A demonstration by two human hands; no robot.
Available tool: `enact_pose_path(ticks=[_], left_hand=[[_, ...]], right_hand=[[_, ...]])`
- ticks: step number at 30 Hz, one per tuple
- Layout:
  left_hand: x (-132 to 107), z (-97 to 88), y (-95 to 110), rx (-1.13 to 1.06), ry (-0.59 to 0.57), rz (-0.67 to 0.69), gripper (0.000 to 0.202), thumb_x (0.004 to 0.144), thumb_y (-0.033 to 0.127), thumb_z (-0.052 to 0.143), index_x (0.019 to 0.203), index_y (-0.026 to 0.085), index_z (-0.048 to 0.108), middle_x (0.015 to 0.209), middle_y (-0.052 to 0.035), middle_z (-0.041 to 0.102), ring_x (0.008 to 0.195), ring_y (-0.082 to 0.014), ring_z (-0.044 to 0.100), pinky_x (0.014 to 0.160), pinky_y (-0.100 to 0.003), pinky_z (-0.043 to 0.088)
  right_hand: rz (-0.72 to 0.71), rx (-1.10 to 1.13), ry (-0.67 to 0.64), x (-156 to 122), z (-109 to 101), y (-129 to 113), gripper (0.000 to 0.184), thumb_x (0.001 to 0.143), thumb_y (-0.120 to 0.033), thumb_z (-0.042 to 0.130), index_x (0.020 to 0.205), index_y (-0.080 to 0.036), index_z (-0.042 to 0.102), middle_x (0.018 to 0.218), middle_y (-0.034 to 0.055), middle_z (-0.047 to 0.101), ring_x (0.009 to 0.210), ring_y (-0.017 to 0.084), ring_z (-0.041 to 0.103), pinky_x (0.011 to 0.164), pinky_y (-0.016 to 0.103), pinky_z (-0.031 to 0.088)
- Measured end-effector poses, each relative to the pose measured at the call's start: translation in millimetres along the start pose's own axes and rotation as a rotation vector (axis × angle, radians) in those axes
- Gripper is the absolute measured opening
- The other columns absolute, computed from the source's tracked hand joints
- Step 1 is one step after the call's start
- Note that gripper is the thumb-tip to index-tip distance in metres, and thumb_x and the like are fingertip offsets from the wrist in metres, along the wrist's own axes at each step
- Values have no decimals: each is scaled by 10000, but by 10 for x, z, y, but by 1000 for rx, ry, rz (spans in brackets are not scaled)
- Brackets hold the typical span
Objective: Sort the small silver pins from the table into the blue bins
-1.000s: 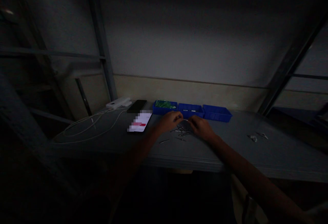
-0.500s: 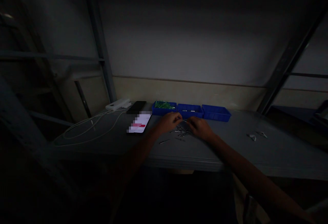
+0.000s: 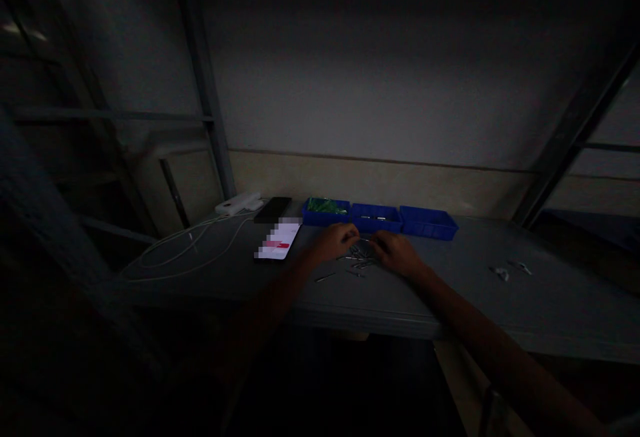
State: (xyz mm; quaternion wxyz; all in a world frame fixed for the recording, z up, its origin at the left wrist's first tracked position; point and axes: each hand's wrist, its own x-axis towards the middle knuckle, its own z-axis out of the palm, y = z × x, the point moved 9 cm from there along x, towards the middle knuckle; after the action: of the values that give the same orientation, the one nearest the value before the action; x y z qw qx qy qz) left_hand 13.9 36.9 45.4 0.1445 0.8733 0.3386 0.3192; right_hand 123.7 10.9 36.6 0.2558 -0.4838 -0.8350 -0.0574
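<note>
My left hand (image 3: 340, 240) and my right hand (image 3: 397, 251) face each other above the tabletop, fingers pinched. Between their fingertips runs a thin, shiny metal rod (image 3: 365, 239), its ends hidden by the fingers. Just below lies a loose pile of slim metal pieces (image 3: 361, 263), with a single metal piece (image 3: 325, 277) apart to the left. The middle blue bin (image 3: 376, 221) behind my hands holds a few metal parts. In the left blue bin (image 3: 325, 220) there is green, plastic-like material.
A right-hand blue bin (image 3: 429, 226) adjoins the others. On the left lie a lit phone (image 3: 287, 240), a dark flat object (image 3: 273, 209), a white power strip (image 3: 239, 203) and looping white cables (image 3: 220, 257). Small white items (image 3: 501, 273) lie to the right. Metal posts frame the dim table (image 3: 450, 290).
The view has shifted slightly, so everything sits a little further right. Both hands keep their pinch on the thin metal rod, almost unmoved over the pile.
</note>
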Motion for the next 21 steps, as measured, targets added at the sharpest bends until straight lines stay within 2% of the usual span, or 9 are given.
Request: enact_pose_path(ticks=[5, 12, 21], left_hand=[[15, -17, 8, 18, 10, -27, 144, 813, 241, 492, 849, 162, 608, 821, -22, 641, 750, -131, 572, 679, -231, 424], [5, -53, 89, 31, 0, -34, 133, 813, 220, 493, 839, 155, 606, 795, -19, 644, 709, -125, 575, 645, -220, 420], [18, -34, 33, 27, 1, -31, 136, 808, 228, 504, 855, 149, 604, 777, -17, 642, 681, -121, 568, 615, -215, 409]], right_hand=[[13, -4, -8, -5, -25, -21, 180, 876, -285, 443, 896, -181, 588, 888, 67, 665, 780, 151, 606, 663, 228, 392], [13, -2, -22, 2, -20, -27, 178, 876, -273, 443, 910, -186, 595, 902, 59, 670, 782, 148, 609, 659, 227, 390], [30, -4, -23, 1, -4, 6, 169, 867, -285, 444, 891, -186, 579, 854, 55, 668, 739, 157, 606, 626, 229, 377]])
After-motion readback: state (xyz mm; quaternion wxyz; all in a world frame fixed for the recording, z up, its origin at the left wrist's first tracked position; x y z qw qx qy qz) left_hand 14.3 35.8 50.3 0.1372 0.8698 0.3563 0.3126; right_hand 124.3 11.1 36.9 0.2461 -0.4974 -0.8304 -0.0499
